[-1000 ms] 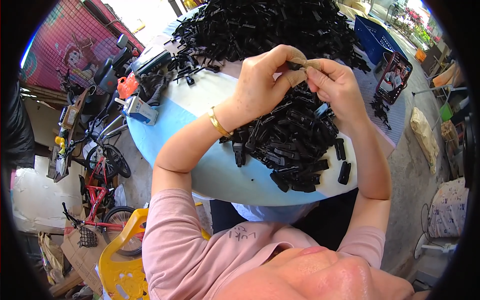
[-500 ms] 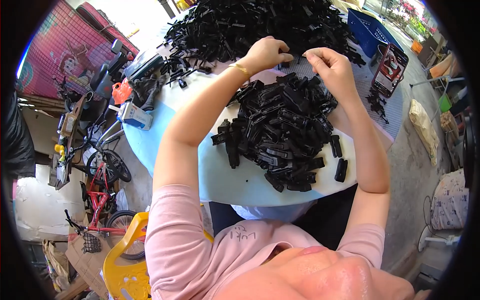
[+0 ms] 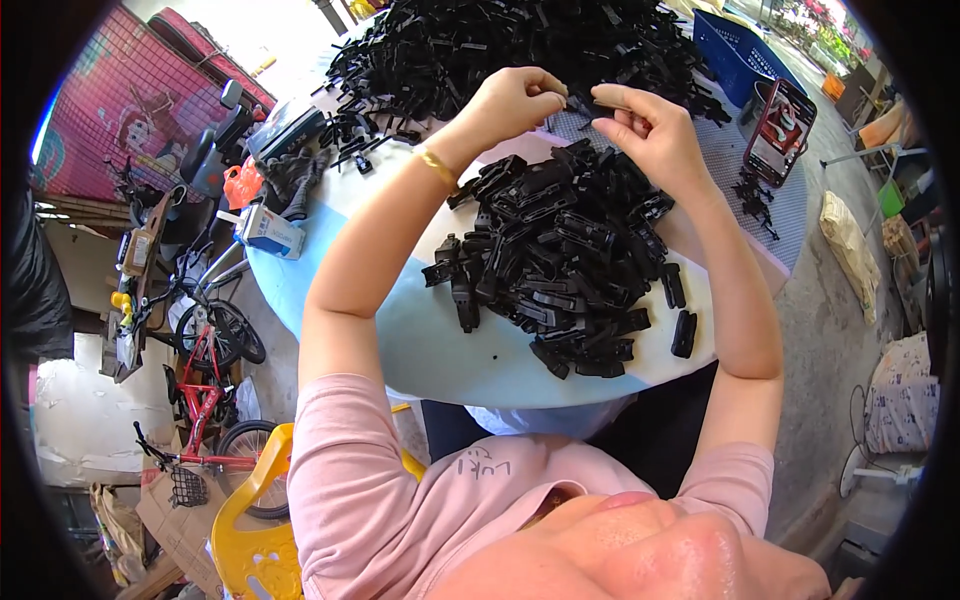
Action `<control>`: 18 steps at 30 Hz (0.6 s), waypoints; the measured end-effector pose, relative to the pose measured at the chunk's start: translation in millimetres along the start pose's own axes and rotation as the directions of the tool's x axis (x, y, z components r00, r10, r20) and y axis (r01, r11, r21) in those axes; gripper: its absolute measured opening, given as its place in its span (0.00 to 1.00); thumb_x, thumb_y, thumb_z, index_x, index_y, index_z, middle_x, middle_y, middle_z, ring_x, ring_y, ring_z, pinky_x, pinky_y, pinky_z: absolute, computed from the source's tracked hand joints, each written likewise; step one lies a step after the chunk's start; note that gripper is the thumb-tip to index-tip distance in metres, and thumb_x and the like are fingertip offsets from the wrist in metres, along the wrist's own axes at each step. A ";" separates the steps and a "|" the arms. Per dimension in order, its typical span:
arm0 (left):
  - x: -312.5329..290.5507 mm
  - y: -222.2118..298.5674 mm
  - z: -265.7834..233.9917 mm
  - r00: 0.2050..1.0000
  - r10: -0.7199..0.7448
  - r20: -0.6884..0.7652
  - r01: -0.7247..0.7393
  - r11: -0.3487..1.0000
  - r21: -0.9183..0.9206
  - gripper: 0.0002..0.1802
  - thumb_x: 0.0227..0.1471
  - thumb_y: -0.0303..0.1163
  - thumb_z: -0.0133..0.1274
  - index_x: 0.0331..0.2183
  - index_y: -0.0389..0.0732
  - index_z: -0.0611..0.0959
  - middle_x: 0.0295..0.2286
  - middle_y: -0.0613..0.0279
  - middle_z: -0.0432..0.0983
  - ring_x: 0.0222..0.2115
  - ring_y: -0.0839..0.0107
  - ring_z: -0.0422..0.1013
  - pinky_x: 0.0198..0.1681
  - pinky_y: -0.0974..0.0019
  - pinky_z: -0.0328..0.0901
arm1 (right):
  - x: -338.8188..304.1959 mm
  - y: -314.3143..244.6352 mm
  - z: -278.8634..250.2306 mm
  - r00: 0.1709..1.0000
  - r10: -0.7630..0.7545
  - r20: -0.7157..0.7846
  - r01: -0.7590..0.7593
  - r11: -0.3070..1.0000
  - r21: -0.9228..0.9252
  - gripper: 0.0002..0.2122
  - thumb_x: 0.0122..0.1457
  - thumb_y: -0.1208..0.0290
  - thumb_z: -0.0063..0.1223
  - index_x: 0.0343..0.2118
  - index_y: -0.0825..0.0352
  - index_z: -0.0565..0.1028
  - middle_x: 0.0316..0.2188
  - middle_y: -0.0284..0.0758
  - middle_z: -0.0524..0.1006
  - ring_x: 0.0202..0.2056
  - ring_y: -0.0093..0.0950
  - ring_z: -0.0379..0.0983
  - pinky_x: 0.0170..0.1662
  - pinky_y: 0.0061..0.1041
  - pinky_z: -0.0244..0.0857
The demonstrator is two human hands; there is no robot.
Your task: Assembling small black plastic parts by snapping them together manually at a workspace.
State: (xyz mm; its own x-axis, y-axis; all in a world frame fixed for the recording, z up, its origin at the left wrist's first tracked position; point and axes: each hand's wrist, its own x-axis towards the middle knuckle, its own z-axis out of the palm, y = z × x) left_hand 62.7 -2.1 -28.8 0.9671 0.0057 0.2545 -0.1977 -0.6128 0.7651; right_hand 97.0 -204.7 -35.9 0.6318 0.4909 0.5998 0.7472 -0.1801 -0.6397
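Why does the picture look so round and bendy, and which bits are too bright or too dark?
Head view: the wide fisheye lens leaves black corners and tilts things near the rim, like the pink patterned panel; head view: strong light washes the patch at upper left almost white; head view: the big heap of small black plastic-looking parts is so dark that pieces blend together.

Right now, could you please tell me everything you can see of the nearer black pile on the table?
The nearer pile is a loose, uneven heap of small, elongated black pieces that look like plastic, some with shiny edges, lying at mixed angles. It rests on the table, this side of the larger heap, with one piece lying apart at its right.
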 end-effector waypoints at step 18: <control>-58.5 36.9 7.4 0.939 0.325 -0.112 -0.344 0.875 -0.340 0.23 0.44 0.28 0.54 0.44 0.34 0.72 0.27 0.63 0.72 0.26 0.80 0.67 0.32 0.76 0.65 | -10.2 -34.2 14.0 1.000 0.000 -0.024 0.008 0.946 0.324 0.08 0.48 0.76 0.57 0.31 0.69 0.71 0.24 0.30 0.74 0.25 0.17 0.69 0.30 0.14 0.63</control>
State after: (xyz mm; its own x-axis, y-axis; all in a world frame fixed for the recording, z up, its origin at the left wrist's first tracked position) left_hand 0.0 -30.9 -19.8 0.8258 -0.1059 0.5539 -0.5600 -0.2692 0.7835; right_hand 62.1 -191.5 -26.9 0.6363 0.4701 0.6117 0.6453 0.1101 -0.7559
